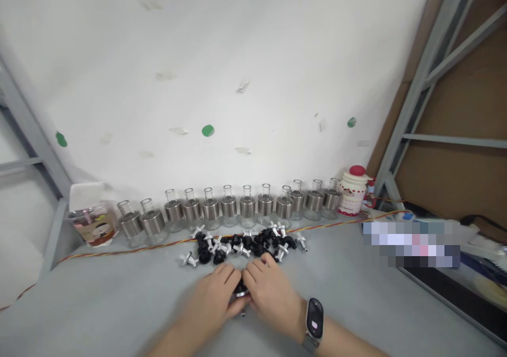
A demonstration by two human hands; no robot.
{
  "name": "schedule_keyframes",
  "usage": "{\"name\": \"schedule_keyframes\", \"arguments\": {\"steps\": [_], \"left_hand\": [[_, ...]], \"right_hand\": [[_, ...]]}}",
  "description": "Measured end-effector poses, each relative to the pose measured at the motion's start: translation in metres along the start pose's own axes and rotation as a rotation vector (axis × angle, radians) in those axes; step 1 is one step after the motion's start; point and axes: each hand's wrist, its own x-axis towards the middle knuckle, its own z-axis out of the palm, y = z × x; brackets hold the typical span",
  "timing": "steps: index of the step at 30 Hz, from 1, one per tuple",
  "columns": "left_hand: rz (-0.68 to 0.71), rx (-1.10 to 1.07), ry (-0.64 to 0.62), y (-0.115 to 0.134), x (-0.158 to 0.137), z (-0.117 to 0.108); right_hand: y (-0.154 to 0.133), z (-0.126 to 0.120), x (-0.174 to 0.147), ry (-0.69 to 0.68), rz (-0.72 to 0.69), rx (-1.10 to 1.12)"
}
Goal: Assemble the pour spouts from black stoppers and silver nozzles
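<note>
My left hand (212, 296) and my right hand (271, 293) meet at the front middle of the table. Between them they grip a round black part with a silver rim (240, 292), mostly hidden by the fingers. A small silver tip (243, 313) pokes out below it. Fingers of both hands are bent over the top, thumbs underneath. Just beyond lies a loose pile of black caps (204, 255) mixed with silver-grey spout-like pieces (241, 249). A smartwatch (315, 317) is on my right wrist.
Several glass bottles with metal sleeves (228, 207) stand along the wall. A red-and-yellow twisted wire (158, 245) crosses the grey table (340, 299). At left sits a clear plastic container (95, 227); at right, a white jar with red lid (352, 193) and a dark tray (455, 299).
</note>
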Motion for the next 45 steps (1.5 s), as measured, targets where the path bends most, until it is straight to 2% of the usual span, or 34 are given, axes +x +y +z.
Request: {"name": "schedule_keyframes", "arguments": {"steps": [9, 13, 17, 21, 26, 32, 42, 45], "left_hand": [[-0.006, -0.02, 0.028, -0.002, 0.001, 0.005], [-0.071, -0.059, 0.049, -0.001, 0.0, 0.005], [-0.136, 0.023, 0.115, -0.002, -0.002, 0.008], [-0.074, 0.104, 0.183, -0.004, -0.003, 0.013], [0.064, 0.111, 0.126, -0.003, -0.002, 0.013], [-0.089, 0.051, 0.114, 0.001, 0.0, 0.01], [-0.044, 0.014, 0.079, 0.001, 0.0, 0.003], [-0.071, 0.013, 0.069, 0.002, 0.0, 0.001]], "right_hand": [[0.002, -0.003, -0.003, -0.03, 0.038, 0.1], [0.002, -0.005, -0.002, -0.027, 0.057, 0.15], [0.003, -0.004, -0.001, -0.015, 0.083, 0.191], [0.004, -0.002, -0.002, -0.008, 0.109, 0.201], [0.004, -0.002, -0.002, -0.051, 0.094, 0.213], [0.003, -0.008, -0.001, -0.094, 0.1, 0.253], [0.002, 0.0, -0.003, -0.036, 0.127, 0.256], [0.002, 0.001, -0.003, -0.023, 0.139, 0.239]]}}
